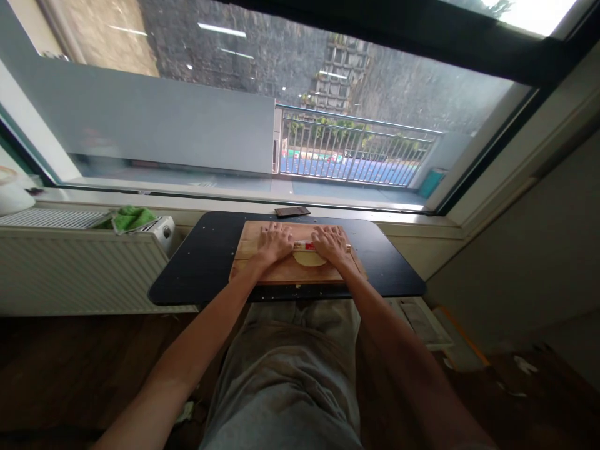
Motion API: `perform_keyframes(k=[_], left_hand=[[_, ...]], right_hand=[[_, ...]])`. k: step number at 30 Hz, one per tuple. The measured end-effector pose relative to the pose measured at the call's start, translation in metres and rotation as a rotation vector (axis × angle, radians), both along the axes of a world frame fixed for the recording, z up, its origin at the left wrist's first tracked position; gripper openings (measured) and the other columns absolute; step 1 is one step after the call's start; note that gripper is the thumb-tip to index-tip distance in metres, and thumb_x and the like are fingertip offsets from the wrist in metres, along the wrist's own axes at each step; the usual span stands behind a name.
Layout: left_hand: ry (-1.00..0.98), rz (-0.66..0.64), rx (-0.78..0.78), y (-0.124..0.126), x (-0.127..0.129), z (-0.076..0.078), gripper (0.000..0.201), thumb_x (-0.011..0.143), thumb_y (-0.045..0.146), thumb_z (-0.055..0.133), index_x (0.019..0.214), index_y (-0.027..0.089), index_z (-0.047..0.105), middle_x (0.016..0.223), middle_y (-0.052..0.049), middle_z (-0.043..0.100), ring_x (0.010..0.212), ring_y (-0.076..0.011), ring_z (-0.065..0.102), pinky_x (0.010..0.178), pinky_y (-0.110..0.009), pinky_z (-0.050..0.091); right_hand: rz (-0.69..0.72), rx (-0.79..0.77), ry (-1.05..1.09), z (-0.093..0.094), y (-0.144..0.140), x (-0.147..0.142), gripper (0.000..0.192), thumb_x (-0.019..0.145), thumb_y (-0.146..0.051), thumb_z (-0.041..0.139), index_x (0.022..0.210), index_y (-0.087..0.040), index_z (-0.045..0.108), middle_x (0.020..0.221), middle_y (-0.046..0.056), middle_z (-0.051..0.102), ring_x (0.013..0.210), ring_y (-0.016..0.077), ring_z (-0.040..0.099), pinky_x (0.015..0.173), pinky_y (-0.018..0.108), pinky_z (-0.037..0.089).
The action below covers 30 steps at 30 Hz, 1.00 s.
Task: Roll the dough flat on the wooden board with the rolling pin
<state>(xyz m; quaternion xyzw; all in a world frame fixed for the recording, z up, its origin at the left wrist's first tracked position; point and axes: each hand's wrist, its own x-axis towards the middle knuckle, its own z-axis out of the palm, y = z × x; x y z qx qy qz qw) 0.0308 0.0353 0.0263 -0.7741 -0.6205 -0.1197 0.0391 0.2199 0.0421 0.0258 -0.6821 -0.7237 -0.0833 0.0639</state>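
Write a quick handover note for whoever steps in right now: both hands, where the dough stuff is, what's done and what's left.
Left hand and right hand: both palms down on a rolling pin, no closed grip visible.
Pin lies across a pale dough round on the wooden board, which sits on the black table.
Done: dough already looks flattened into a disc.
Left: probably more rolling; thickness can't be judged.
Nearby: phone-like dark slab on the sill, green cloth on the radiator.

Both palms, left hand (pixel 274 242) and right hand (pixel 330 242), press flat on a rolling pin (pixel 304 246) over pale dough (pixel 309 259) on a board (pixel 281 272) atop a black table (pixel 206 262).
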Motion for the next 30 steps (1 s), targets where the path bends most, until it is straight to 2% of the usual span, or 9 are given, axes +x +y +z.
perform_keyframes(k=[4, 8, 12, 21, 26, 30], left_hand=[[-0.015, -0.013, 0.064, 0.015, -0.002, -0.005, 0.047, 0.107, 0.036, 0.040, 0.140, 0.017, 0.069, 0.144, -0.021, 0.068, 0.136, -0.0388, 0.058, 0.112, -0.055, 0.045], [-0.039, -0.005, 0.081, 0.029, -0.002, -0.008, 0.045, 0.105, 0.035, 0.042, 0.136, 0.016, 0.070, 0.145, -0.023, 0.066, 0.136, -0.0402, 0.057, 0.112, -0.058, 0.044], [-0.047, 0.005, 0.020, 0.041, -0.001, -0.005, 0.047, 0.104, 0.034, 0.044, 0.143, 0.018, 0.066, 0.151, -0.022, 0.063, 0.143, -0.0416, 0.052, 0.118, -0.062, 0.040], [-0.040, 0.009, -0.121, 0.065, 0.004, 0.006, 0.052, 0.103, 0.032, 0.042, 0.147, 0.019, 0.067, 0.163, -0.022, 0.055, 0.151, -0.0393, 0.050, 0.122, -0.065, 0.041], [-0.014, 0.025, -0.178, 0.061, 0.004, 0.006, 0.056, 0.105, 0.034, 0.039, 0.153, 0.020, 0.061, 0.172, -0.022, 0.045, 0.160, -0.0405, 0.040, 0.127, -0.069, 0.033], [0.048, -0.008, -0.208, 0.046, 0.003, 0.008, 0.056, 0.108, 0.034, 0.037, 0.156, 0.016, 0.057, 0.170, -0.025, 0.046, 0.159, -0.0403, 0.043, 0.129, -0.066, 0.033]], right_hand=[[0.008, -0.008, 0.045, 0.002, 0.014, 0.000, 0.050, 0.112, -0.035, 0.035, 0.153, -0.023, 0.059, 0.144, 0.015, 0.069, 0.134, 0.0337, 0.057, 0.116, 0.049, 0.038], [0.019, -0.051, 0.071, 0.005, 0.023, 0.001, 0.049, 0.111, -0.036, 0.033, 0.150, -0.025, 0.060, 0.143, 0.015, 0.068, 0.134, 0.0351, 0.056, 0.114, 0.052, 0.040], [0.021, -0.080, 0.088, 0.009, 0.032, 0.002, 0.050, 0.111, -0.036, 0.031, 0.153, -0.027, 0.057, 0.146, 0.015, 0.066, 0.135, 0.0349, 0.057, 0.112, 0.053, 0.043], [0.012, -0.127, 0.125, 0.007, 0.061, 0.003, 0.050, 0.108, -0.033, 0.037, 0.155, -0.026, 0.053, 0.151, 0.017, 0.062, 0.142, 0.0353, 0.052, 0.113, 0.055, 0.043], [0.040, -0.147, 0.099, 0.005, 0.057, 0.008, 0.058, 0.106, -0.031, 0.040, 0.163, -0.026, 0.047, 0.157, 0.018, 0.057, 0.145, 0.0358, 0.051, 0.116, 0.055, 0.041], [0.068, -0.144, 0.062, 0.008, 0.040, 0.008, 0.061, 0.106, -0.033, 0.038, 0.167, -0.024, 0.044, 0.161, 0.018, 0.055, 0.148, 0.0356, 0.047, 0.119, 0.054, 0.038]])
